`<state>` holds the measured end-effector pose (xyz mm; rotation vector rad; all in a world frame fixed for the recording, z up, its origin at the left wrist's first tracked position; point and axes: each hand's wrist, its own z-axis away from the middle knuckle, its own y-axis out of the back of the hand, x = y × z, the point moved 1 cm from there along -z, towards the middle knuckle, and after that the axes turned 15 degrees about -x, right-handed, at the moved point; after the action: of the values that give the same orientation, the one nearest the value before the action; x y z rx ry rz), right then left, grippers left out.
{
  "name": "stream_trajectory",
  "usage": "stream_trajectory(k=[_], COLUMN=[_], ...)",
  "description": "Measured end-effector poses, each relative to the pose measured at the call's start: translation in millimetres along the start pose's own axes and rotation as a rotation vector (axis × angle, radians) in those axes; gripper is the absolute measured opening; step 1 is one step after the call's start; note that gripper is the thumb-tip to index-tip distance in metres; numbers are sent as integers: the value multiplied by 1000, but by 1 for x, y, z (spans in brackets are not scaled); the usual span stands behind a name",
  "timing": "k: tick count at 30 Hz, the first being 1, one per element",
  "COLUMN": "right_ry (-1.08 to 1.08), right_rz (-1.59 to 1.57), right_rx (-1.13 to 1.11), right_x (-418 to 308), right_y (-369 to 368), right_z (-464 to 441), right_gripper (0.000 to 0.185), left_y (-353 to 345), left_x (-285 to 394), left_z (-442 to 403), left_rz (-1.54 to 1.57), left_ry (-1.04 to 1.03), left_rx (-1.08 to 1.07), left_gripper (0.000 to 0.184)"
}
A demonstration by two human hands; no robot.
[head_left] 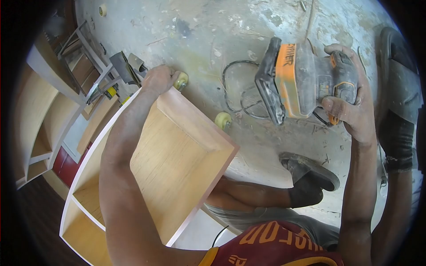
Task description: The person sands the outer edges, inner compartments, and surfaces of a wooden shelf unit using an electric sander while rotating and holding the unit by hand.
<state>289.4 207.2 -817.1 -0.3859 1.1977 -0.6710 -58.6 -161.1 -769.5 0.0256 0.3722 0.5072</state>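
Observation:
In the head view, my right hand grips an orange and grey electric sander by its body, lifted beside the cabinet. The sander's flat black pad faces left and looks worn. My left hand rests over the far corner of a wooden cabinet, fingers curled on its edge. The cabinet lies tilted, with open compartments on the left and pale edges. A yellowish caster wheel sticks out right beside my left hand. Another caster wheel shows farther along the same end.
A black cord loops on the dusty concrete floor. Other curved wooden shelving stands at left, near a metal frame. My sandalled foot is below the sander. A roll of tape lies at the top left.

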Motion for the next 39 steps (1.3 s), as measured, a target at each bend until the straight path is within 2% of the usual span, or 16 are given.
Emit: stream_trajectory(k=[6, 8, 12, 14, 16, 18, 22, 24, 27, 28, 30, 31, 33, 37, 39], right_ry=[-3, -109, -168, -152, -154, -171, -247, -262, -365, -381, -416, -424, -372, -400, -295], right_rz=[10, 78, 69, -73, -141, -121, -126, -167, -248, -269, -240, -217, 48, 99, 344], right_rx=[-10, -16, -2, -30, -58, -81, -154, -148, -174, -182, -223, -237, -369, -445, -528], right_x=[-2, -4, -8, -5, -3, -4, 4, 12, 19, 29, 46, 51, 64, 110, 126], right_y=[4, 5, -3, -12, -24, -33, -46, -60, -75, -83, -98, -107, -129, -164, -176], right_z=[3, 2, 0, -2, -6, -11, -14, -16, -17, -18, -25, -30, -39, -23, -18], right_gripper=[84, 95, 94, 86, 84, 83, 82, 82, 82, 84, 85, 85, 83, 81, 79], left_y=[2, 9, 7, -5, -37, -68, -127, -166, -232, -223, -184, -180, -180, -181, -188], left_x=[4, 9, 5, 8, 30, 44, 50, 47, 51, 70, 107, 109, 110, 110, 107], left_z=[-3, 0, 4, 23, 49, 81, 96, 79, 27, 28, 40, 41, 45, 45, 39], left_rz=[-9, -33, 34, 338, 466, 456, 682, 876, 981, 1002, 1303, 1329, 1338, 1345, 1313], left_ry=[32, 82, 109, -119, -215, -98, 29, 405, 382, 395, 537, 547, 529, 570, 584], left_rx=[-6, -113, -11, 404, 668, 413, 630, 753, 705, 717, 802, 806, 797, 785, 780], left_gripper=[38, 37, 38, 38, 38, 40, 49, 60, 64, 64, 62, 62, 62, 61, 61])
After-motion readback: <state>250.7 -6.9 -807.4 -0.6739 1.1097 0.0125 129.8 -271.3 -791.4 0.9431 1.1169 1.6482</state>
